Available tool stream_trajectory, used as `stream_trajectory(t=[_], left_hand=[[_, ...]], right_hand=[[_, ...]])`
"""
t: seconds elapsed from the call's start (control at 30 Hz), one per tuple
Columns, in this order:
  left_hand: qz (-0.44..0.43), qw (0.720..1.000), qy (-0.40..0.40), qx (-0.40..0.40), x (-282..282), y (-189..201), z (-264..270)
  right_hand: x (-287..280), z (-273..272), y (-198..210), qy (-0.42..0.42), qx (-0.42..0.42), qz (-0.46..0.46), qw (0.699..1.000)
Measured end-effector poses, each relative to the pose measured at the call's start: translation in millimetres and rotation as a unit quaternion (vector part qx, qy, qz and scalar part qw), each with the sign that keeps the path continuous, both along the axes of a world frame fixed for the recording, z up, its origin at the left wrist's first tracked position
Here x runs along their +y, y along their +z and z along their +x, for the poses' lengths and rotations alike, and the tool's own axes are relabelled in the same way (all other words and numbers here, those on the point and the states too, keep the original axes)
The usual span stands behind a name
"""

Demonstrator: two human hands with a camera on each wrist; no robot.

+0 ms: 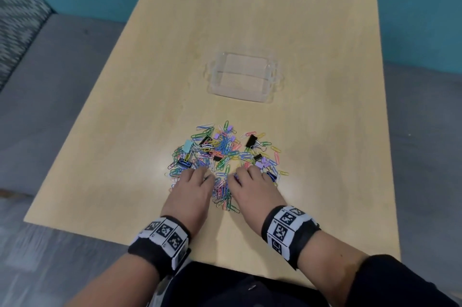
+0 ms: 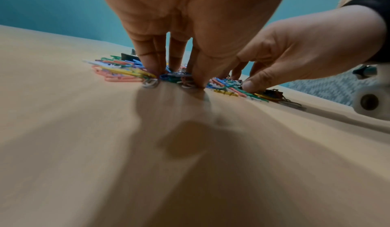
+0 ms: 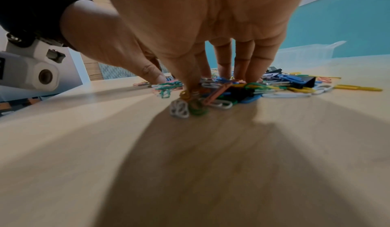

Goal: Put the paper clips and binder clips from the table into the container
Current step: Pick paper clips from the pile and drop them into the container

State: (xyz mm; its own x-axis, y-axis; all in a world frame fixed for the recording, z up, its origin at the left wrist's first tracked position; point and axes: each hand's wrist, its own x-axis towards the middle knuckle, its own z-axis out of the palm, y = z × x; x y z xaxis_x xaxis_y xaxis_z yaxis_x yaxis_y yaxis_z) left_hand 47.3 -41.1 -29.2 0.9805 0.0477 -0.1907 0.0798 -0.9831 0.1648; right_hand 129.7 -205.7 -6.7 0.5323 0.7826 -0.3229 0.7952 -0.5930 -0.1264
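Observation:
A heap of coloured paper clips [image 1: 225, 151] mixed with black and pastel binder clips [image 1: 251, 141] lies on the wooden table [image 1: 250, 19], near its front edge. Behind the heap stands a clear plastic container [image 1: 243, 76] with nothing in it. My left hand [image 1: 200, 173] and right hand [image 1: 246, 171] sit side by side on the near part of the heap. Both have their fingers pointing down into the clips. In the left wrist view the left fingers [image 2: 152, 63] press among the clips [image 2: 122, 73]. In the right wrist view the right fingers [image 3: 223, 67] stand on the clips [image 3: 284, 87].
The table has bare wood to the left, to the right and behind the container [image 3: 306, 52]. A grey sofa seat [image 1: 62, 94] and a teal wall [image 1: 400, 6] surround the table. My dark-clad lap [image 1: 237, 286] is against the front edge.

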Motion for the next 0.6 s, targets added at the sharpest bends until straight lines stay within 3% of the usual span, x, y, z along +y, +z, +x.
stream_trajectory(t=[0.23,0.4,0.53,0.6], left_hand=[[-0.016,1.0,0.001,0.003,7,-1,14],[-0.067,0.997,-0.01,0.038,13,13,24],[-0.17,0.98,0.089,0.05,21,17,36],[-0.223,0.961,0.139,0.086,24,23,41]], right_hand=[[10,14,10,0.005,0.06,-0.009,0.998],[10,23,5,-0.038,0.102,0.015,0.994],[12,33,1,-0.119,0.161,0.051,0.978],[12,36,4,-0.198,0.224,0.072,0.952]])
